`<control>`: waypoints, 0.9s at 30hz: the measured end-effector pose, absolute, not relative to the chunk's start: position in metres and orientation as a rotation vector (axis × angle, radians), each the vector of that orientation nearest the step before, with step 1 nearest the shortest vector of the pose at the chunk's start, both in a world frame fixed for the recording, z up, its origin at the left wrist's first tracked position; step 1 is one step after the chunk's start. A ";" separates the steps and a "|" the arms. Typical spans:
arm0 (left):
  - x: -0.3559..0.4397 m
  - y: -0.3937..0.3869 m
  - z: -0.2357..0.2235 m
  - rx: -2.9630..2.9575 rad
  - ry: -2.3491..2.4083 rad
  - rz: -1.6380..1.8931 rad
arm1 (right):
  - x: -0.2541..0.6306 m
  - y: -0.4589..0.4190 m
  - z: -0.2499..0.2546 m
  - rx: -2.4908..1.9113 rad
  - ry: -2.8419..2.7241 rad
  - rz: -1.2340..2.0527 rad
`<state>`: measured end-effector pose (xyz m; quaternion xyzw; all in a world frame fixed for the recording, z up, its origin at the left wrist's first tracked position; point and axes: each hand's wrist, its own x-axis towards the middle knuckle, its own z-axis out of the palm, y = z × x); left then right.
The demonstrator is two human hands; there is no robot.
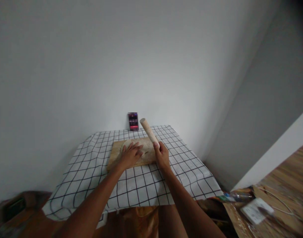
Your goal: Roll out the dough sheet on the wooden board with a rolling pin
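A flat sheet of pale dough (147,145) lies on a wooden board (114,155) in the middle of the table. My left hand (132,153) rests on the dough's left part, fingers spread and pointing away from me. In my right hand (162,155) is a light wooden rolling pin (148,130), gripped near its lower end. The pin tilts up and to the left, its far end raised above the board. My right fingers wrap round it over the board's right edge. A small dark mark shows on the dough between my hands.
A white tablecloth (138,188) with black grid lines covers the table. At its back edge a phone-like dark object (133,121), its face pixelated, leans against the white wall (151,66). On the floor to the right are cardboard (237,215), a white flat box (257,210) and a cable.
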<state>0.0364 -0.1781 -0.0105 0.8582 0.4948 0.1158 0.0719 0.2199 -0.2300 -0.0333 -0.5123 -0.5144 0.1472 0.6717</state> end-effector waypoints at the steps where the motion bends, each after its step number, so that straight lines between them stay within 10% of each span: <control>1: 0.035 -0.178 -0.010 2.587 1.475 0.340 | 0.220 -0.230 -0.033 -1.155 -1.159 0.333; 27: 0.025 -0.181 -0.008 2.583 1.396 0.451 | 0.216 -0.233 -0.032 -1.180 -1.182 0.334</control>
